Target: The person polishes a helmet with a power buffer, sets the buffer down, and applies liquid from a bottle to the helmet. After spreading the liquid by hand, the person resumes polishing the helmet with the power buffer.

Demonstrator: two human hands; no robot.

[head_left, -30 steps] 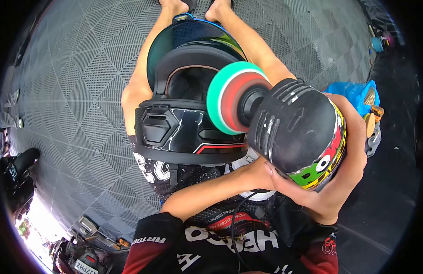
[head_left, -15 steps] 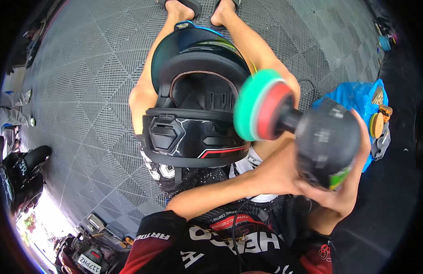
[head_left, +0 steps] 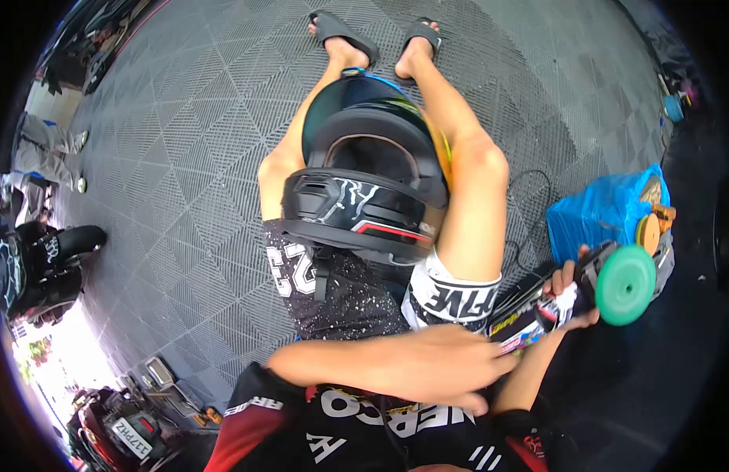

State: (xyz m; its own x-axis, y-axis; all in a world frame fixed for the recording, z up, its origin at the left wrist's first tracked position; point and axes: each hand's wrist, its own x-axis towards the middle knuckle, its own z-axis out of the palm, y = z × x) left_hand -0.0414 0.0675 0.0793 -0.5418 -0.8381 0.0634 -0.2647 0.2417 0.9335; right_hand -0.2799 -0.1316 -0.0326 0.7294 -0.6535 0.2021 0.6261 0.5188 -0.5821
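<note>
A black helmet [head_left: 356, 204] with red and white lines and a raised tinted visor rests on its side between the legs. My right hand [head_left: 570, 287] is wrapped round the polisher [head_left: 533, 315], near its head, at the right. The polisher's round green foam pad [head_left: 625, 285] faces up toward the camera. My left hand [head_left: 455, 366] reaches across the lap to the rear part of the polisher's body, blurred by motion; whether its fingers grip the body is unclear.
A blue bag [head_left: 596, 216] with an orange-yellow pad [head_left: 647, 234] stands at the right on the tiled floor [head_left: 183, 141]. A cable [head_left: 529, 177] curls beside the right knee. Parked motorcycles [head_left: 46, 267] and another person's legs [head_left: 49, 153] show at the left.
The polisher has swung down to the right, its pad now turned toward the camera. My left hand has come away from the polisher's head. The helmet appears tilted differently and farther right in view.
</note>
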